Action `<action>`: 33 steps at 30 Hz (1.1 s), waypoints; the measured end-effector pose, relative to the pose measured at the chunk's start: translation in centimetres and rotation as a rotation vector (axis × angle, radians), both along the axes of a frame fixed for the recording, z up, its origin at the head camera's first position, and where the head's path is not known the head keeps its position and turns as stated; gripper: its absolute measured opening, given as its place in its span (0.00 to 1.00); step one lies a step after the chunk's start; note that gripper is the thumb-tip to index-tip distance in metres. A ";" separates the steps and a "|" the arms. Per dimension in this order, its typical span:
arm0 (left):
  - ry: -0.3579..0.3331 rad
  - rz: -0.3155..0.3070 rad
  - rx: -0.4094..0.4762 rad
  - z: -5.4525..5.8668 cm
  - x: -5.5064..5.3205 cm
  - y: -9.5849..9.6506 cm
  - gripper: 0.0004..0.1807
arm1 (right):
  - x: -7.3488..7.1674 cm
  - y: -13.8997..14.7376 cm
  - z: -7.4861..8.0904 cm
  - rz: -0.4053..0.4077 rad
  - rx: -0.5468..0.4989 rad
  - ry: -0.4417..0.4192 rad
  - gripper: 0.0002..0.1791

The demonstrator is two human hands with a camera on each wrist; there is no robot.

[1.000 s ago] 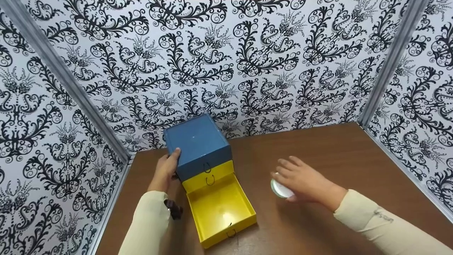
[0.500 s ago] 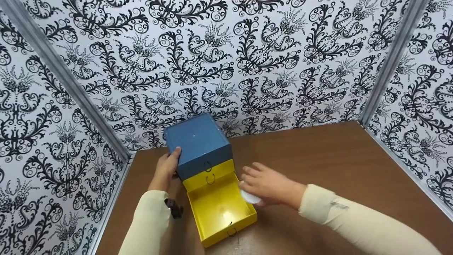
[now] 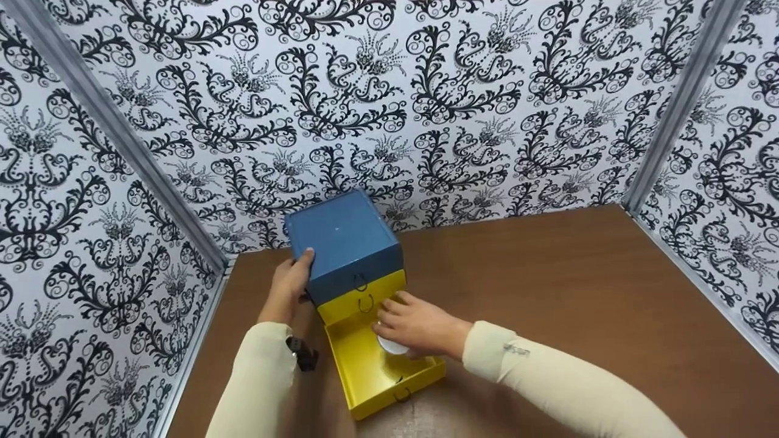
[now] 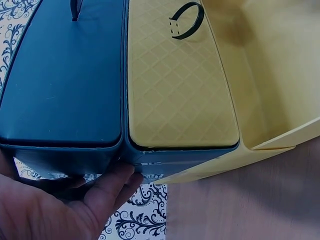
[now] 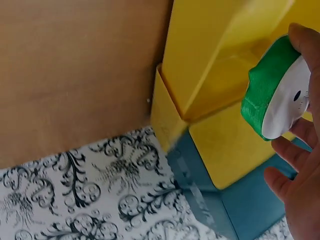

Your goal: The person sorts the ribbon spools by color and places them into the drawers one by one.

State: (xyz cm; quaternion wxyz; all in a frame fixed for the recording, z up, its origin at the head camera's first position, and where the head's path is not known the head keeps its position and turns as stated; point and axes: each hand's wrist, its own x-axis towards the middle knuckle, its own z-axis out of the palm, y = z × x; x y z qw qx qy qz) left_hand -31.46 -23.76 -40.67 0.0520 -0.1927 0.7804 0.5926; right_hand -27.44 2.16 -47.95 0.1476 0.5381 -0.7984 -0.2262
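A small drawer box [image 3: 344, 234] with a blue top stands on the table, and its lowest yellow drawer [image 3: 398, 398] is pulled out toward the front. My left hand [image 3: 289, 285] rests against the box's left side, thumb at the top edge; in the left wrist view its fingers [image 4: 112, 187] lie along the blue side wall. Over the open drawer, my right hand [image 3: 420, 325] holds a ribbon spool [image 3: 392, 347] by its edges. Green ribbon [image 5: 270, 90] wound between white discs shows in the right wrist view, where thumb and fingers grip the spool.
Above the open drawer are a yellow drawer front and a blue one, each with a black loop handle [image 3: 365, 303]. A brown table [image 3: 535, 292] carries the box. White walls with black scrollwork [image 3: 462, 109] enclose the back and sides.
My right hand has carried the ribbon spool leftward from the table on the right to over the open yellow drawer. The left hand stays on the box's side.
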 end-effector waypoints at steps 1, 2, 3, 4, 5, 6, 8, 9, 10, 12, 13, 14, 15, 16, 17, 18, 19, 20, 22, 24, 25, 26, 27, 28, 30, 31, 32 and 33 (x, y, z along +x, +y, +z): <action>-0.002 -0.003 0.001 0.0 -0.1 0.0 0.39 | -0.1 -0.2 -0.3 -0.005 0.010 -0.009 0.46; -0.002 -0.007 0.002 0.0 -0.1 0.0 0.39 | -0.1 -0.4 -0.6 -0.006 0.013 -0.012 0.45; -0.006 -0.007 0.003 0.0 -0.2 0.1 0.38 | -0.2 -0.6 -1.0 -0.002 0.013 -0.015 0.45; -0.009 -0.008 0.005 0.0 -0.2 0.1 0.38 | -0.2 -0.7 -1.3 0.006 0.010 -0.019 0.45; -0.010 -0.006 0.004 0.0 -0.2 0.1 0.38 | -0.2 -0.9 -1.6 0.016 0.004 -0.019 0.45; -0.009 -0.003 0.004 0.0 -0.2 0.1 0.38 | -0.3 -1.1 -1.8 0.025 -0.004 -0.020 0.45; -0.005 0.003 0.006 0.1 -0.3 0.1 0.39 | -0.4 -1.4 -2.4 0.035 -0.019 -0.023 0.46; -0.005 0.004 0.010 0.1 -0.3 0.1 0.39 | -0.4 -1.6 -2.6 0.039 -0.024 -0.025 0.46; -0.006 0.006 0.011 0.2 -0.2 0.0 0.39 | -0.5 -1.8 -2.8 0.042 -0.027 -0.028 0.46; -0.007 0.007 0.005 0.2 -0.1 -0.1 0.39 | -0.7 -2.2 -3.4 0.043 -0.033 -0.029 0.47; -0.009 0.007 0.006 0.2 -0.1 -0.1 0.39 | -0.7 -2.3 -3.7 0.044 -0.037 -0.029 0.47; -0.010 0.007 0.002 0.2 -0.1 -0.1 0.38 | -0.8 -2.4 -3.9 0.045 -0.042 -0.025 0.47; -0.010 0.006 -0.003 0.2 0.0 -0.1 0.38 | -0.9 -2.5 -4.2 0.047 -0.048 -0.020 0.47; -0.009 0.008 -0.012 0.2 0.0 -0.1 0.38 | -0.9 -2.5 -4.4 0.049 -0.055 -0.015 0.47; -0.007 0.007 -0.015 0.1 0.0 0.0 0.38 | -1.0 -2.5 -4.6 0.048 -0.064 -0.013 0.47; -0.004 0.007 -0.018 0.1 -0.1 0.0 0.38 | -1.0 -2.5 -4.8 0.046 -0.072 -0.008 0.47; 0.002 0.005 -0.023 0.1 -0.1 0.1 0.37 | -1.1 -2.5 -4.9 0.045 -0.079 -0.003 0.47; 0.008 0.004 -0.033 0.0 -0.1 0.1 0.37 | -1.1 -2.4 -5.0 0.044 -0.087 0.000 0.47; 0.014 0.002 -0.042 -0.1 -0.1 0.2 0.37 | -1.2 -2.2 -5.1 0.040 -0.094 0.003 0.47; 0.019 0.000 -0.049 -0.1 -0.2 0.2 0.37 | -1.3 -2.1 -5.1 0.035 -0.100 0.008 0.46; 0.021 0.000 -0.051 -0.1 -0.2 0.2 0.37 | -1.3 -2.1 -5.1 0.033 -0.102 0.010 0.46; 0.019 0.001 -0.045 -0.2 -0.1 0.2 0.38 | -1.4 -2.1 -5.1 0.031 -0.104 0.007 0.46; 0.019 0.000 -0.043 -0.2 -0.1 0.2 0.38 | -1.4 -2.1 -5.1 0.028 -0.103 0.004 0.46; 0.019 0.002 -0.039 -0.2 -0.2 0.2 0.38 | -1.4 -2.0 -5.1 0.027 -0.106 -0.002 0.46; 0.023 0.004 -0.031 -0.2 -0.2 0.2 0.38 | -1.4 -2.0 -5.0 0.026 -0.110 -0.016 0.45; 0.025 0.005 -0.030 -0.2 -0.2 0.2 0.38 | -1.5 -2.0 -5.0 0.024 -0.113 -0.025 0.45; 0.025 0.006 -0.025 -0.2 -0.3 0.2 0.38 | -1.5 -2.0 -5.0 0.021 -0.116 -0.032 0.44; 0.028 0.006 -0.027 -0.2 -0.3 0.2 0.38 | -1.6 -2.0 -5.1 0.020 -0.123 -0.040 0.44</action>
